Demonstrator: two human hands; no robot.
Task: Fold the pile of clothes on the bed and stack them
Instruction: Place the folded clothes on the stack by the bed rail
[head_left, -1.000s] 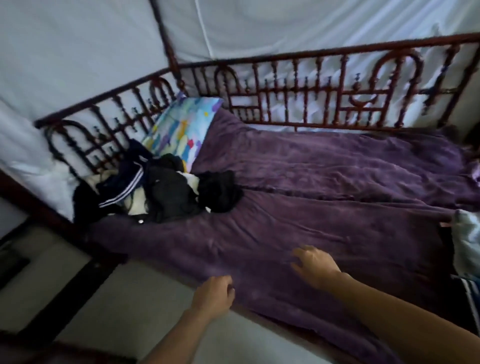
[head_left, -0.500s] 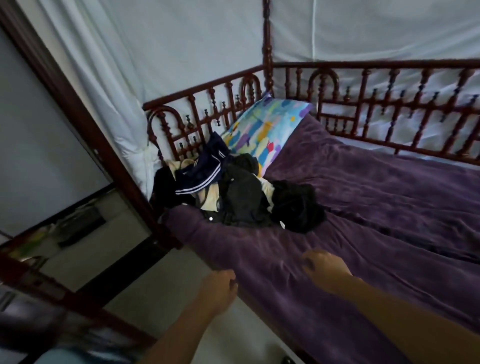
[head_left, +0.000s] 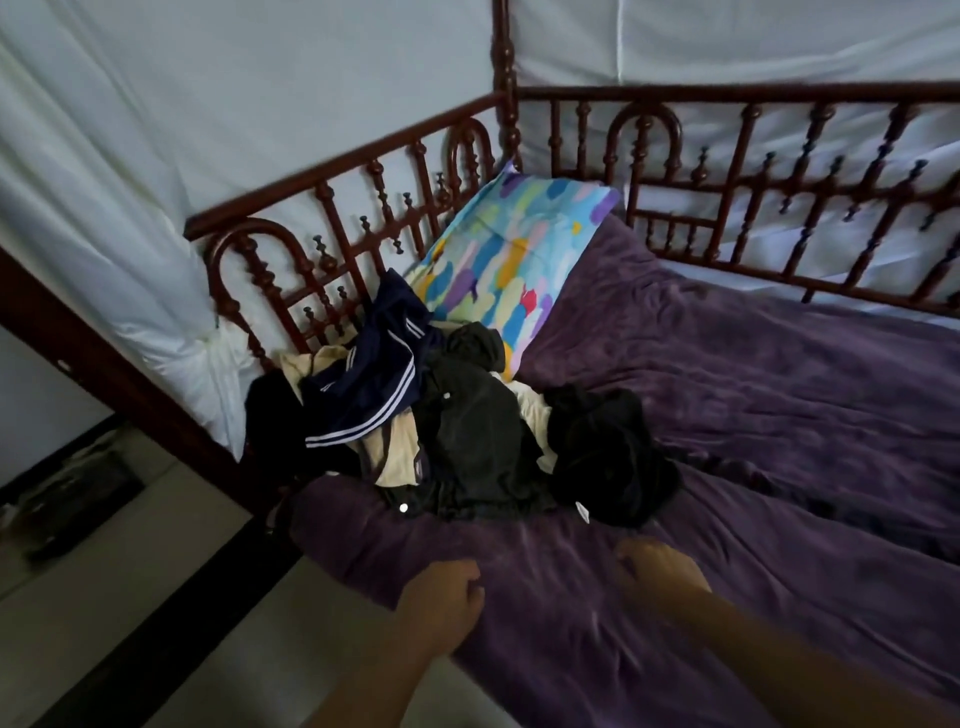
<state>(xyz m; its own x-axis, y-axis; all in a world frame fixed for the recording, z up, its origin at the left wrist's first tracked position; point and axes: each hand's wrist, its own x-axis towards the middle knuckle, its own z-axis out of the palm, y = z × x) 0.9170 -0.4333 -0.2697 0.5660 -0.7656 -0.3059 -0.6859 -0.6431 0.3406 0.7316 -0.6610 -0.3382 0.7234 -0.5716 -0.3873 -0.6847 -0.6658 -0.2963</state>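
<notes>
Purple bed (head_left: 779, 415) | one clothes pile (head_left: 467, 431) | one pillow (head_left: 514, 254) | two hands — left (head_left: 441, 597) loosely curled; right (head_left: 660, 577) cannot tell

I see a purple blanket (head_left: 779, 415), a sky-blue pillow (head_left: 514, 249) splashed with yellow, purple and red blotches, a navy garment (head_left: 374, 384) edged in white stripes, black clothes (head_left: 478, 441), a cream piece (head_left: 397, 452), and a reddish-brown rail (head_left: 337, 171) against a white curtain (head_left: 156, 156).
</notes>
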